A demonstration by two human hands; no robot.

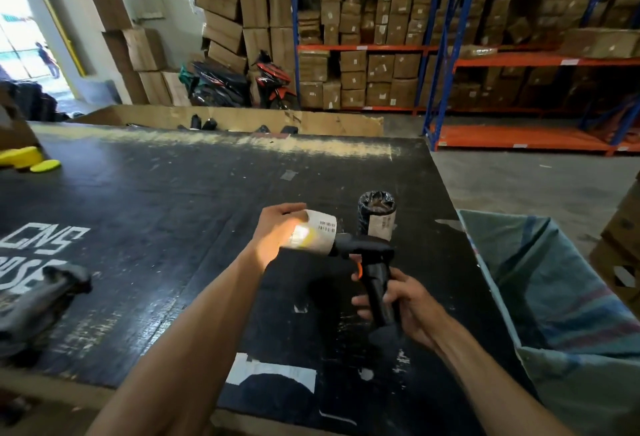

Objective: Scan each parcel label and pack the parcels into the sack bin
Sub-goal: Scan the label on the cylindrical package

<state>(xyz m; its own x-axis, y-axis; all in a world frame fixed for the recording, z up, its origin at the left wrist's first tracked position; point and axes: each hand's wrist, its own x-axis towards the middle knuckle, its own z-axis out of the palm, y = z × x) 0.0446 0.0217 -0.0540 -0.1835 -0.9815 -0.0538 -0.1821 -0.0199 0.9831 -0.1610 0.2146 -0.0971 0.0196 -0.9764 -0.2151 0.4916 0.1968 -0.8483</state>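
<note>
My left hand (277,228) holds a small black-wrapped parcel (317,233) by its side, white barcode label facing right. My right hand (398,300) grips a black handheld scanner (367,262) with an orange trigger, its head almost touching the label. A yellow glow lights the label and my left palm. A second black-wrapped cylinder parcel (377,216) with a white label stands upright on the black table (156,228) just behind the scanner. The blue-green woven sack bin (561,290) hangs open at the table's right edge.
A grey bundle (38,300) lies at the table's left edge, yellow pads (31,158) at far left. A cardboard bin (242,120) with black parcels sits behind the table. Orange-and-blue racks (485,55) of cartons and parked motorbikes (242,82) fill the back.
</note>
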